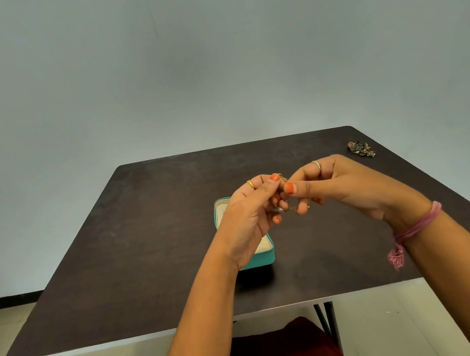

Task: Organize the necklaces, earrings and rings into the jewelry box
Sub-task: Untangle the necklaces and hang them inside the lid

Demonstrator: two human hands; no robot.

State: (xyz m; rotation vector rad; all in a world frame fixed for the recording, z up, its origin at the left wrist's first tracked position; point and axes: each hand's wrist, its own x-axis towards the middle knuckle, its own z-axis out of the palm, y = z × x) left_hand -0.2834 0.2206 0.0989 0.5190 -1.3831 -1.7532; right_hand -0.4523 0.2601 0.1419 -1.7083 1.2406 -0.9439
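A thin gold chain necklace (pixel 289 208) hangs between both my hands above the table. My left hand (pixel 250 214) pinches one end of it near the fingertips, and my right hand (pixel 332 186) pinches the other end. The two hands almost touch. Under my left hand stands an open teal jewelry box (pixel 264 255) with a cream lining, mostly hidden by the hand and wrist. A cluster of dark ornate earrings (pixel 361 149) lies at the table's far right corner.
The dark brown table (pixel 136 249) stands against a plain grey wall. A pink thread bracelet (pixel 412 230) with a tassel hangs from my right wrist. A dark red garment (pixel 284 352) covers my lap below the table's front edge.
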